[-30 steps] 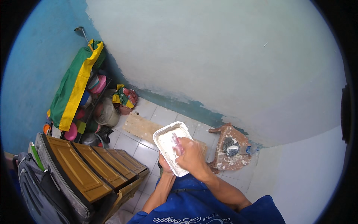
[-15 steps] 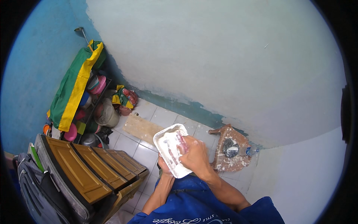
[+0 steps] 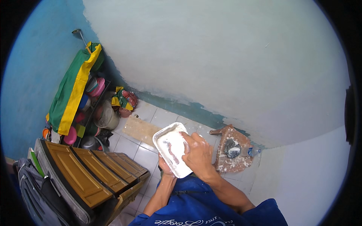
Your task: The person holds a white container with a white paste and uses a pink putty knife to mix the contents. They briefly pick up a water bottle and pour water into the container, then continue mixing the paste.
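Observation:
A white rectangular tub (image 3: 181, 171) with rounded corners is held tilted in front of my body. My left hand (image 3: 166, 166) is closed round its lower left side, partly hidden beneath it. White paste (image 3: 170, 136) coats the inside, with a greyish streak across the middle. My right hand (image 3: 198, 153) is at the tub's right side, fingers curled over the rim into the paste and smeared white. Whatever those fingers hold, if anything, is hidden.
A paste-spattered brown plastic stool (image 3: 241, 162) stands right, with a dark lump and a clear bottle (image 3: 254, 151) by it. A board (image 3: 138, 128) lies on the tiles. Left are a wooden drawer cabinet (image 3: 81, 169), a backpack (image 3: 32, 188) and a covered rack (image 3: 71, 83). A part-coated wall (image 3: 211, 56) rises ahead.
My right hand has shifted slightly right within the tub, and its fingers have changed position. More of the paste now shows. The tub has moved a little left and up.

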Tool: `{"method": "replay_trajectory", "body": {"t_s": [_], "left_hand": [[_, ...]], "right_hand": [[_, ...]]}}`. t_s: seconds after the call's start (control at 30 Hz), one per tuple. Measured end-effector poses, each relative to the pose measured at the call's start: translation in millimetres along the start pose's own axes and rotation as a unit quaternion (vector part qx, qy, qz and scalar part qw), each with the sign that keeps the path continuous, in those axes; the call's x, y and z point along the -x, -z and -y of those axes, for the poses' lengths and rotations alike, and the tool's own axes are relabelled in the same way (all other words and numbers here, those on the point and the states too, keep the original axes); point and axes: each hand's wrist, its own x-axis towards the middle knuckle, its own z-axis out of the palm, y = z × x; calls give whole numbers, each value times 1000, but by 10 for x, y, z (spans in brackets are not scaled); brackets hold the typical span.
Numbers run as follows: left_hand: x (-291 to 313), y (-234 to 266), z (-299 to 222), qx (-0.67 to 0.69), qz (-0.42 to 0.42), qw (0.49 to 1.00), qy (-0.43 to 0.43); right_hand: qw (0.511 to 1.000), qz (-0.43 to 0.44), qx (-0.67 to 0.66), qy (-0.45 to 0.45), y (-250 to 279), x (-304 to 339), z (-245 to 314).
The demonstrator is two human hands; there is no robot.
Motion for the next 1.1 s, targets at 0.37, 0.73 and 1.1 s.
{"method": "replay_trajectory", "body": {"t_s": [0.37,0.73,1.1], "left_hand": [[-5,213,21,66,2,997,34],[55,-8,-66,63,25,996,62],[126,44,-45,96,-4,992,83]], "right_hand": [[997,75,-31,-7,-38,-22,-46],[991,127,42,-8,38,-68,-14],[991,118,-43,-39,-57,-137,-110]]}}
